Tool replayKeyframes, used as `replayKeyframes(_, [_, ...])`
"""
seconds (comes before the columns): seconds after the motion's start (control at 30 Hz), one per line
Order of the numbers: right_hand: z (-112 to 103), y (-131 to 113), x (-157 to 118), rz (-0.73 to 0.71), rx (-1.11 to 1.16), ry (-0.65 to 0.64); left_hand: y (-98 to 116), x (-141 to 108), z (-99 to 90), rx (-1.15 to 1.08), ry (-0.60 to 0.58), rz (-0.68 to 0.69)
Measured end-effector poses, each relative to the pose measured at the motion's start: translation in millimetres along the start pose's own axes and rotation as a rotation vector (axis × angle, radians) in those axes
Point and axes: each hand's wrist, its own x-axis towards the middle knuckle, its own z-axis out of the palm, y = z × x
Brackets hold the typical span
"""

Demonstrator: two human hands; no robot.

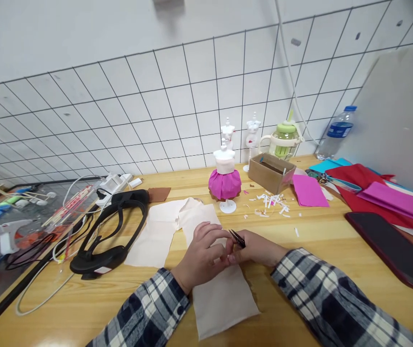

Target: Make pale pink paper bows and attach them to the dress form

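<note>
My left hand (204, 251) is above a strip of pale cloth (224, 303), with its fingers bent and the fingertips pinched together. Anything in that pinch is too small or hidden to name. My right hand (255, 248) meets it fingertip to fingertip and grips a small dark tool with two pointed tips (237, 238); whether it is tweezers or snips I cannot make out. More pale cloth (159, 231) lies flat to the left. Just beyond my hands stands a small white dress form (224, 156) wearing a pale band and a puffed magenta skirt (224, 184).
Paper scraps (274, 202) lie before a cardboard box (271, 173). Two more dress forms, a green-lidded cup (286, 137) and a water bottle (338, 132) stand behind. A black headset strap (112, 236) lies left, a dark phone (394, 248) and coloured fabrics (401, 202) right.
</note>
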Motion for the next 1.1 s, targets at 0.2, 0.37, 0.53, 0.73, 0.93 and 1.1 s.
replayKeyframes(0.2, [-25,2,-1,-0.097,-0.433,0.620,-10,1,-7.1,-0.042,0.022,-0.168])
replayKeyframes(0.37, [-62,7,-9,-0.065,-1.039,0.551,-27,-3,-16.9,0.011,0.123,-0.339])
replayKeyframes(0.53, [-94,9,-20,0.151,-1.213,0.768,-53,-8,-37.0,0.116,-0.056,-0.701])
replayKeyframes(0.73, [-104,5,-32,0.298,-1.259,0.943,-69,-16,-54.7,0.105,-0.462,-1.007])
replayKeyframes(0.93, [-87,-4,-28,0.265,-1.034,1.061,-62,-15,-35.1,-0.064,-0.429,-0.820])
replayKeyframes(1.1, [-54,-4,-16,0.099,-0.936,0.713,-59,-16,-19.4,-0.111,-0.350,-0.656])
